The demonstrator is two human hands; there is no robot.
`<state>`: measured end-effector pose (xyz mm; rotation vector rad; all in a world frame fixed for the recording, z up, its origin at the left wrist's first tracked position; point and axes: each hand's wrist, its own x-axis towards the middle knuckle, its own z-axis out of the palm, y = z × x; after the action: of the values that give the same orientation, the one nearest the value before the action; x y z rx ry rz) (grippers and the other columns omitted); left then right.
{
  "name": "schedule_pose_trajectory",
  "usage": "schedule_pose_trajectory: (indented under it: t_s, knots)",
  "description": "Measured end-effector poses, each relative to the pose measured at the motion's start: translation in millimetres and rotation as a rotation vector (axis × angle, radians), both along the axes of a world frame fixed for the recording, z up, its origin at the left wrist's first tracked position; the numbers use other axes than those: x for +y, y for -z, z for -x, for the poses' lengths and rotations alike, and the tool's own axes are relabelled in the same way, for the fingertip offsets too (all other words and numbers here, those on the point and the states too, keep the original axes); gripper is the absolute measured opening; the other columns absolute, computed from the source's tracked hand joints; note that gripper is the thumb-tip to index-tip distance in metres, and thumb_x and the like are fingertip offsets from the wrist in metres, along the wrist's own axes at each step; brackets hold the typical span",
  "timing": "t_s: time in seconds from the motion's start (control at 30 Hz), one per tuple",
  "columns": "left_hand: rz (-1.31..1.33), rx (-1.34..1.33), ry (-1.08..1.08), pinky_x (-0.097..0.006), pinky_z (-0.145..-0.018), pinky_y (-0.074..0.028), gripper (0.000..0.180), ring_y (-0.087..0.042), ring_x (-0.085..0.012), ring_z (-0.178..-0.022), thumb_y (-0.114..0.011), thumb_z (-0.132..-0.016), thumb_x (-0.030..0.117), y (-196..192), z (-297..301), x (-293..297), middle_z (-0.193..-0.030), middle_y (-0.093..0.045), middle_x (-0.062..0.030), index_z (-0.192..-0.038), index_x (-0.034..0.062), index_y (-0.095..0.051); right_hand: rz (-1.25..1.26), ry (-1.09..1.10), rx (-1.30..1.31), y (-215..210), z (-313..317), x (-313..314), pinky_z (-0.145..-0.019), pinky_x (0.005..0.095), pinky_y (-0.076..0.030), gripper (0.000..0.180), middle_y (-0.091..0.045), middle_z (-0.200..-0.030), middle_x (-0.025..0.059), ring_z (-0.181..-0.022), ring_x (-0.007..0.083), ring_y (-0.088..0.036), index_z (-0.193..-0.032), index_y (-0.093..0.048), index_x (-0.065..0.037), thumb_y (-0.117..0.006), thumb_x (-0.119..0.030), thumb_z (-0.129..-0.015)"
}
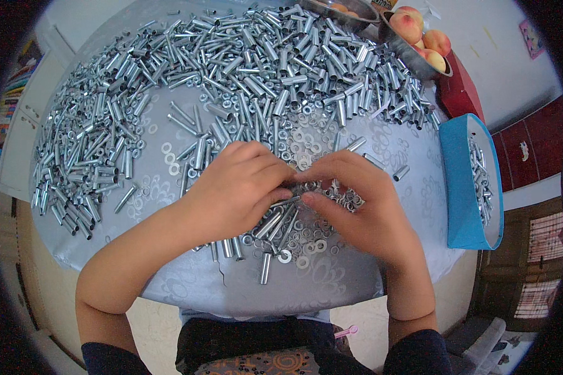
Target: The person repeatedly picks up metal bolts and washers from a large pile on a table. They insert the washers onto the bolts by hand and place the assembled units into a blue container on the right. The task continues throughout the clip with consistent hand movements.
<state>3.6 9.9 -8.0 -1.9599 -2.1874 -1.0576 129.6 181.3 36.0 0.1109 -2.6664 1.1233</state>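
Observation:
Over the near middle of the table, my left hand is closed, fingertips pinched around a thin metal rod, perhaps a bolt. Meeting it from the right, my right hand has its thumb and fingers curled together at the rod's end. Whatever small piece those fingertips hold is hidden. Beneath both hands lie loose metal sleeves and flat washers. More washers are piled just beyond my fingers.
A broad heap of sleeves, bolts and nuts covers the far and left table. At right stands a blue fabric box with metal parts inside. Metal bowls, one with peaches, sit at the back right beside a red box.

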Motion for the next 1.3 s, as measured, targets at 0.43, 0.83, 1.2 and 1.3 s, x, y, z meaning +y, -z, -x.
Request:
schedule_pose_trajectory:
  t_s: [0.43, 0.83, 1.2, 1.3]
  knots:
    - [0.023, 0.007, 0.011, -0.041, -0.083, -0.042, 0.023, -0.057, -0.0294, -0.094, -0.067, -0.078, 0.012, 0.2, 0.0, 1.6, -0.095, -0.063, -0.008, -0.101, 0.0072, -0.063, -0.128, 0.07, 0.01, -1.4, -3.0, 0.7, -0.066, 0.0384, -0.049, 0.026, -0.061, -0.083, 0.011, -0.077, 0.0299, -0.06, -0.095, -0.067, -0.006, -0.076, -0.017, -0.074]
    - [0.022, -0.001, -0.002, -0.041, -0.081, -0.043, 0.022, -0.058, -0.029, -0.09, -0.067, -0.078, 0.012, -0.3, 0.3, 0.4, -0.093, -0.064, -0.0084, -0.099, 0.0066, -0.064, -0.023, -0.007, -0.135, -10.5, -4.1, -2.7, -0.06, 0.0364, -0.048, 0.038, -0.059, -0.076, 0.0118, -0.068, 0.0283, -0.06, -0.11, -0.065, -0.007, -0.075, -0.017, -0.075]
    - [-0.017, -0.063, -0.032, -0.038, -0.079, -0.042, 0.016, -0.058, -0.0252, -0.088, -0.065, -0.081, 0.015, 0.8, 1.5, 1.5, -0.087, -0.065, -0.0049, -0.096, 0.0077, -0.066, 0.219, 0.029, -0.275, -17.7, -8.0, 6.6, -0.055, 0.028, -0.044, 0.031, -0.058, -0.068, 0.0058, -0.057, 0.0122, -0.051, -0.107, -0.068, -0.004, -0.067, -0.006, -0.077]
    - [-0.023, -0.062, -0.026, -0.038, -0.08, -0.041, 0.016, -0.058, -0.0253, -0.088, -0.065, -0.081, 0.015, 1.0, 1.6, 1.6, -0.087, -0.065, -0.0043, -0.096, 0.008, -0.066, 0.215, -0.045, -0.361, -18.3, -7.8, 7.4, -0.054, 0.027, -0.043, 0.034, -0.056, -0.067, 0.0048, -0.056, 0.0118, -0.048, -0.111, -0.067, -0.004, -0.067, -0.006, -0.077]
